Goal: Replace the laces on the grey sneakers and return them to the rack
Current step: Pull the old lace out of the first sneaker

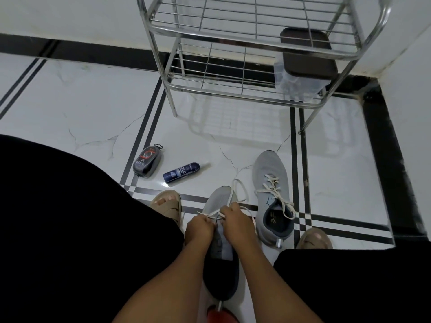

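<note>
The near grey sneaker (220,229) lies on the floor (93,108) between the person's knees, well short of the rack (245,54). The left hand (199,228) and right hand (235,220) both pinch its white lace (235,187) — fingers closed. The second sneaker (272,197), already laced, lies just right of it.

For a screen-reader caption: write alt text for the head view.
Both hands, left hand and right hand, pull a white lace on a grey sneaker over a tiled floor. A second laced sneaker lies right of it, before a metal rack.
</note>
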`<state>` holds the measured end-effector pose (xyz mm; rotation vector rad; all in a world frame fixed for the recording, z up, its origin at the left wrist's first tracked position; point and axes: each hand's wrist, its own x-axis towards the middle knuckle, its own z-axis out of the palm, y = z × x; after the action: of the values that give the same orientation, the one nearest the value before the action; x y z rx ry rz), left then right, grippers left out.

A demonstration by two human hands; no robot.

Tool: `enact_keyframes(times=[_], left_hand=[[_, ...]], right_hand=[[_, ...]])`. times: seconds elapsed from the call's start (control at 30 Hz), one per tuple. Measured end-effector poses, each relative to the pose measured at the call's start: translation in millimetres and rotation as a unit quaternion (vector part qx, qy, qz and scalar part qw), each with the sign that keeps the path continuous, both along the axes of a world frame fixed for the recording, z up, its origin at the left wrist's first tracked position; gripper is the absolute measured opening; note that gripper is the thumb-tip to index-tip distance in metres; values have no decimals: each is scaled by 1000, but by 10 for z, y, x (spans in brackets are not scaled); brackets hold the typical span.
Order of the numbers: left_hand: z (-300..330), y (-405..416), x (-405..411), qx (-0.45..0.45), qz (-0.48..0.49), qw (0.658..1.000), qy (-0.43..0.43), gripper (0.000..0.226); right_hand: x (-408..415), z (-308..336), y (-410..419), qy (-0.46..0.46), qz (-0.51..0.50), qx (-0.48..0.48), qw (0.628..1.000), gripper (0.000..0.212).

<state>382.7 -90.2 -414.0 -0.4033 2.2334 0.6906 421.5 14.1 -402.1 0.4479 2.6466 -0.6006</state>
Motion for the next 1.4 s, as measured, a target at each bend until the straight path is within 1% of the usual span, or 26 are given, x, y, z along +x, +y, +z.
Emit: enact_keyframes(times=[0.23, 0.3, 0.37, 0.47, 0.5, 0.6, 0.67, 0.7, 0.73, 0.77, 0.8, 0.83, 0.87, 0.9, 0.93, 0.97, 1.03, 1.07, 1.1, 1.13, 1.2, 1.23, 1.27, 1.3, 1.33, 1.4], left_hand=[[-7, -14, -16, 11, -1, 1000, -7, 22], [4, -13, -14, 11, -4, 1000, -4, 23], [35, 4, -28, 6, -7, 1000, 1, 27], [75, 61, -66, -1, -22, 999, 29, 27], [105, 80, -80, -5, -31, 999, 42, 27], [151, 108, -133, -25, -48, 997, 54, 34], [171, 86, -134, -49, -69, 995, 53, 37], [179, 78, -127, -58, -78, 993, 64, 36], [207, 87, -139, -56, -87, 992, 71, 33], [234, 106, -156, -37, -93, 992, 79, 34], [268, 162, -177, -7, -108, 989, 102, 42], [323, 248, -214, 26, -146, 981, 124, 56], [405, 349, -271, 54, -220, 965, 135, 66], [522, 453, -317, 84, -296, 941, 140, 67], [642, 533, -356, 121, -358, 916, 137, 60], [752, 591, -376, 172, -383, 902, 106, 49], [980, 656, -398, 290, -325, 899, 42, 24], [1110, 689, -407, 331, -276, 901, 50, 19], [1235, 726, -419, 360, -232, 900, 86, 19], [1374, 774, -424, 374, -193, 897, 138, 22], [1714, 940, -422, 385, -161, 870, 264, 31], [1811, 964, -443, 396, -155, 854, 301, 31], [2007, 1072, -456, 420, -185, 836, 300, 31], [2139, 1117, -461, 441, -238, 825, 262, 36], [2289, 1164, -444, 460, -302, 813, 192, 47], [2491, 1235, -350, 474, -389, 788, 52, 57]], right_hand=[[-11, -110, -15, -9, 21, 25, 999, 22], [-37, -109, -16, -3, -89, -22, 996, 22], [-106, -83, 18, 23, -233, -78, 969, 27], [-189, -40, 50, 44, -369, -176, 911, 29], [-184, -28, 38, 49, -413, -228, 881, 28], [-128, 5, 17, 66, -512, -364, 775, 22], [-155, 158, 122, 122, -576, -458, 666, 23], [-186, 291, 220, 137, -579, -478, 646, 24], [-215, 444, 324, 134, -554, -475, 671, 24], [-236, 597, 414, 106, -504, -458, 724, 23], [-231, 790, 507, 74, -436, -438, 783, 23], [-219, 990, 572, 35, -366, -443, 817, 24], [-208, 1201, 627, 5, -313, -467, 827, 23], [-207, 1417, 682, -3, -281, -494, 823, 20], [-210, 1645, 728, 19, -265, -522, 810, 16], [-197, 1876, 779, 62, -264, -547, 792, 11], [-163, 2279, 940, 179, -307, -586, 728, 3], [-118, 2460, 1043, 227, -335, -586, 702, 4], [-58, 2619, 1143, 255, -354, -576, 692, 6], [10, 2749, 1232, 257, -360, -558, 702, 8], [195, 3026, 1386, 233, -347, -510, 752, 10], [207, 3080, 1405, 197, -326, -482, 789, 9], [274, 3231, 1455, 176, -303, -450, 821, 9], [276, 3310, 1467, 149, -277, -425, 849, 9], [289, 3407, 1479, 132, -258, -404, 868, 11], [312, 3567, 1477, 117, -235, -386, 884, 14]])
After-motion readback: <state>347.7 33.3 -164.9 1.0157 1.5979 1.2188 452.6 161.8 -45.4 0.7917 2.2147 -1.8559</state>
